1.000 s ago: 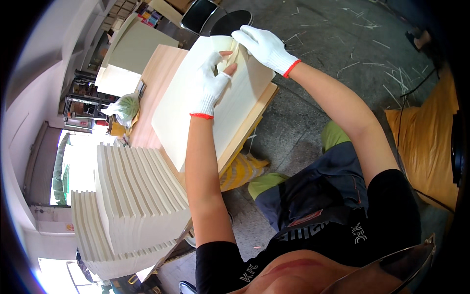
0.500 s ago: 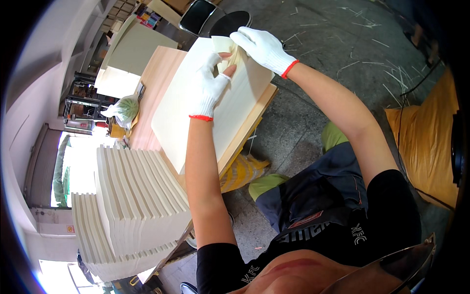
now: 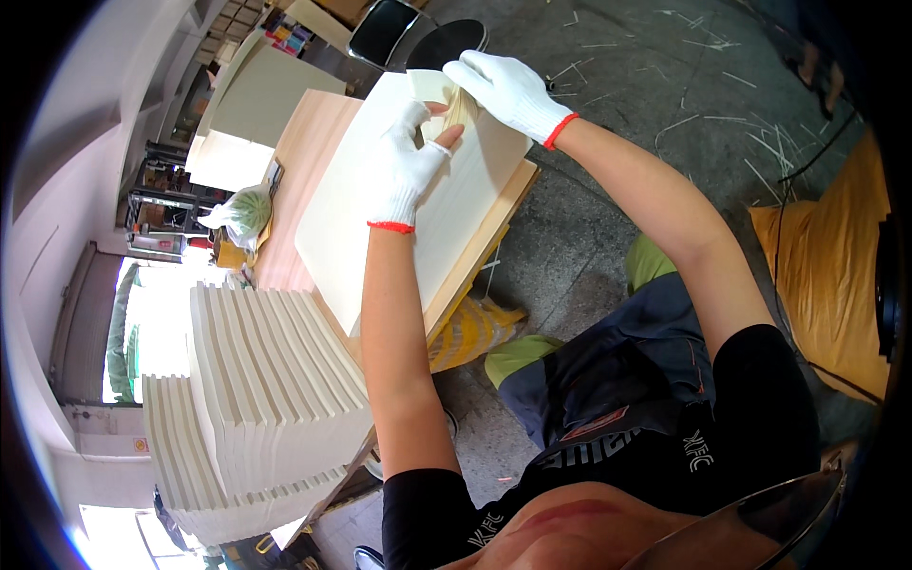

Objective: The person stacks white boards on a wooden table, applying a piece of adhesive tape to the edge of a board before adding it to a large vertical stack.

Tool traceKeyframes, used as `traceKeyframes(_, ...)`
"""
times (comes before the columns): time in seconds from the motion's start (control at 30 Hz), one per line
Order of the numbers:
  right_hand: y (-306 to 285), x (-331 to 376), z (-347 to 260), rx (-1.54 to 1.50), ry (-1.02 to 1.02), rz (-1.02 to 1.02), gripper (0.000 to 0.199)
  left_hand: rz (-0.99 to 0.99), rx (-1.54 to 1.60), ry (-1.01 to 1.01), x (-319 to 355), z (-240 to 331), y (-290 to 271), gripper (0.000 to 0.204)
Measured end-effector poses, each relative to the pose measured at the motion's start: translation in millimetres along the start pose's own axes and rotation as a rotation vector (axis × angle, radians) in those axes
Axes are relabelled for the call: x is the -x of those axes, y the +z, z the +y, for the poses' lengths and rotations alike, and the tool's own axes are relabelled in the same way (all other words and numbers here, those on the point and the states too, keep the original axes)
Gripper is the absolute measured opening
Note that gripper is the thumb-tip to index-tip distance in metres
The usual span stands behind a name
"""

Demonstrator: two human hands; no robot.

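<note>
Head view: along the right edge of the wooden table (image 3: pixel 304 157), cream sheets (image 3: pixel 456 195) are covered at the far corner by the right hand (image 3: pixel 513 92), grip too hidden to tell; the left hand (image 3: pixel 407 169), thumb and forefinger parted, is laid on them.

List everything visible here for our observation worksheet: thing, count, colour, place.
Sheet stack: one, cream, on the table
Table: one, pale pinkish wood, centre-left
Sheet bundles: many, off-white, lower left
Plastic bag: one, whitish with green contents, table's left edge
Panel: one, greyish, upper left
Chair: one, black, top
Striped sack: one, yellow and grey, below table
Large sack: one, orange-yellow, right
Scrap strips: many, whitish, on the floor
Floor: one, grey, centre-right
Shirt: one, black, bottom
Gloved left hand: one, white, red cuff, on the sheets
Gloved right hand: one, white, red cuff, sheets' far edge
</note>
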State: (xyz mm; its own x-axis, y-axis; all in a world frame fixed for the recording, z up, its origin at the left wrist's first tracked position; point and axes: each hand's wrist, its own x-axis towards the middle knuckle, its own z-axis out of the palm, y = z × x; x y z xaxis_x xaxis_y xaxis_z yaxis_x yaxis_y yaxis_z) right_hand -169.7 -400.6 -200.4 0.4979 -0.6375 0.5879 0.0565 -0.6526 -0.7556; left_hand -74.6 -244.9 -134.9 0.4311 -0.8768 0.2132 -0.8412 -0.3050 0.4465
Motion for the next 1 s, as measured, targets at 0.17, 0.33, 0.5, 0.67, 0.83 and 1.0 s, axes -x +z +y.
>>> traceKeyframes(0.17, -1, 0, -2, 0.000, 0.021, -0.022, 0.054, 0.109, 0.180, 0.070, -3, -11, 7, 0.025)
traceKeyframes(0.33, 0, -1, -2, 0.023, 0.024, -0.011, 0.052, 0.252, 0.146, 0.276, -8, -23, 11, 0.024)
traceKeyframes(0.5, 0, 0, -1, -0.004, 0.040, -0.013, 0.051, 0.048, 0.065, 0.038, -2, -9, 5, 0.024)
traceKeyframes(0.67, 1, 1, -1, -0.005, -0.003, 0.022, 0.050, 0.069, 0.089, 0.028, -2, -5, 5, 0.024)
traceKeyframes(0.83, 0, 0, -5, 0.014, 0.016, -0.029, 0.048, 0.216, 0.097, 0.155, -5, -18, 8, 0.024)
traceKeyframes(1.0, 1, 2, 1, -0.009, -0.007, 0.016, 0.049, 0.056, -0.022, 0.055, -4, -8, 5, 0.028)
